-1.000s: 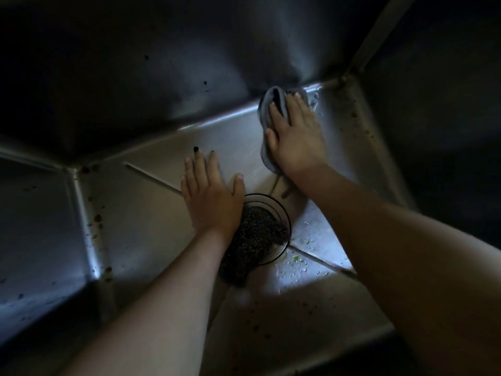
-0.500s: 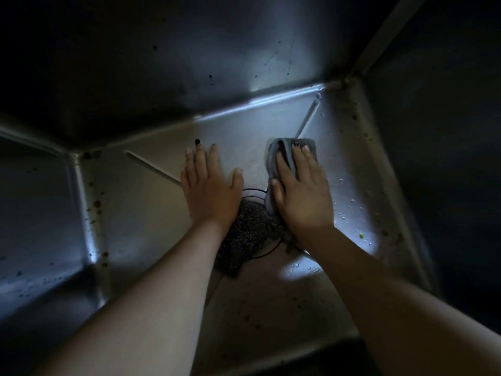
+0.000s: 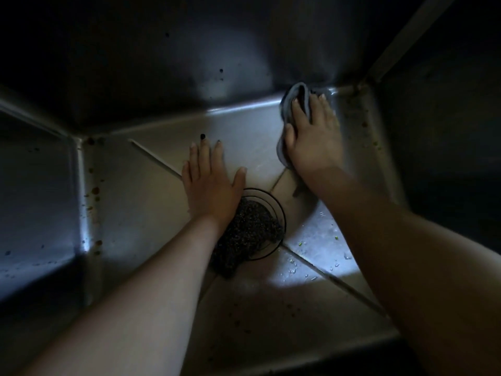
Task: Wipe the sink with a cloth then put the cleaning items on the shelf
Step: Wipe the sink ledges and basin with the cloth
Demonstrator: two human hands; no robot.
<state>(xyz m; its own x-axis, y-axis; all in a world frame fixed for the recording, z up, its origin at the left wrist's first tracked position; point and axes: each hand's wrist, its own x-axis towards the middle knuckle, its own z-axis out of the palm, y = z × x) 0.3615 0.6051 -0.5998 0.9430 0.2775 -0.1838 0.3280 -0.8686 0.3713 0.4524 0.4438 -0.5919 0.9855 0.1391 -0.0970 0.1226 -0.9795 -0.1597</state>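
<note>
I look down into a dim stainless steel sink [image 3: 141, 202]. My right hand [image 3: 314, 137] presses a folded grey cloth [image 3: 296, 99] flat against the sink floor, up at the far wall near the back right corner; its fingers lie straight on the cloth. My left hand [image 3: 210, 180] rests flat on the sink floor, fingers spread, just left of the round drain [image 3: 278, 213]. A dark scouring pad [image 3: 244, 237] lies over the drain, partly hidden under my left wrist.
Brown and green food specks dot the left seam [image 3: 93, 191], the right edge [image 3: 371, 131] and the floor near the front right [image 3: 301, 243]. Tall dark sink walls rise on all sides. Water drops glint on the floor to the right of the drain.
My right hand slid the cloth from the back wall toward the drain, then pushed it back up to the far wall. My left hand stayed put.
</note>
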